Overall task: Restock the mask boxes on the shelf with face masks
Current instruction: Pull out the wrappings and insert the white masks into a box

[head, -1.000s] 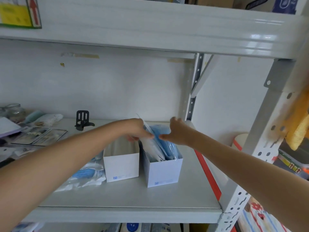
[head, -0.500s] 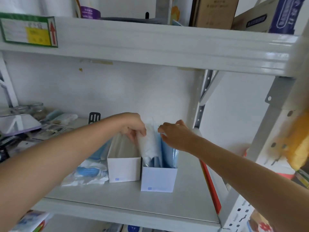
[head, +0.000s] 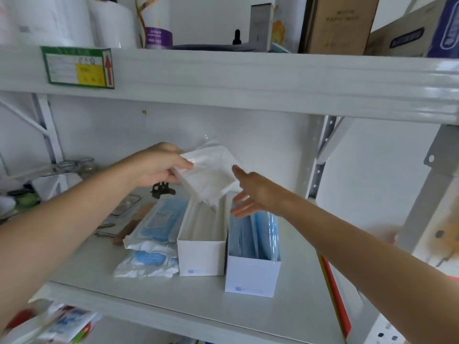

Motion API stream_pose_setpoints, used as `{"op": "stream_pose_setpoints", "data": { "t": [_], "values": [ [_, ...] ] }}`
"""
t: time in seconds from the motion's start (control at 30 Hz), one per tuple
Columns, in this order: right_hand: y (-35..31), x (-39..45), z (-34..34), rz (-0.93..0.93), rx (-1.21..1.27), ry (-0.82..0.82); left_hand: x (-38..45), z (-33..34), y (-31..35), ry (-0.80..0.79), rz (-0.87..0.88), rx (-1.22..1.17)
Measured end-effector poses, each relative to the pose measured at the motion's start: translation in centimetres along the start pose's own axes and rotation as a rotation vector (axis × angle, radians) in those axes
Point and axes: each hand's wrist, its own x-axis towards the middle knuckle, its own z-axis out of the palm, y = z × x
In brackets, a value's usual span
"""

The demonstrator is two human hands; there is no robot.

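Two open white mask boxes stand side by side on the grey shelf (head: 173,296). The right box (head: 250,274) holds blue masks in plastic wrap. The left box (head: 201,256) shows a pale, whitish inside. My left hand (head: 159,165) grips a clear-wrapped pack of white masks (head: 211,172) by its left edge, lifted above the two boxes. My right hand (head: 250,192) is open, fingers spread, just right of the pack and above the right box, holding nothing.
Wrapped packs of blue masks (head: 154,242) lie stacked left of the boxes. A black clip (head: 161,189), scissors and jars sit further left. The upper shelf beam (head: 248,80) hangs overhead, a metal upright (head: 320,165) stands right, and a red-edged board (head: 335,294) leans there.
My left hand has pulled the white mask pack up out of the right box and raised it. My right hand let go and opened. The camera tilted upward.
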Motion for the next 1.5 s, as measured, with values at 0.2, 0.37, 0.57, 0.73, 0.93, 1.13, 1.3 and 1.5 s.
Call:
{"op": "stream_pose_setpoints", "data": {
  "t": [0.2,0.37,0.57,0.73,0.93,1.13,1.3,1.5],
  "values": [
    [-0.2,4.8,4.1,-0.016,0.482,-0.086,0.2,-2.7,-2.9,-0.164,0.030,-0.262],
    [-0.9,8.2,5.5,-0.108,0.387,0.109,2.1,-5.3,-5.8,-0.341,-0.070,-0.223],
    [-1.3,9.6,7.8,-0.103,0.469,0.011,5.1,-8.7,-7.3,-0.537,-0.160,-0.149],
    [-0.9,9.5,9.4,-0.055,0.384,-0.040,6.8,-9.2,-7.9,-0.393,-0.148,-0.264],
    [-2.3,8.5,11.0,0.162,-0.254,0.277,7.2,-8.2,-9.0,-0.449,-0.043,-0.131],
    [-1.8,8.9,11.1,0.099,-0.552,0.510,6.1,-6.8,-8.1,-0.328,0.452,0.385],
    [-2.0,8.8,10.7,-0.043,-0.430,0.565,5.3,-5.1,-8.1,-0.226,0.796,0.565],
    [-2.0,7.9,11.3,-0.242,0.271,0.571,4.4,-4.7,-7.8,-0.134,0.988,0.940]
  ]
}}
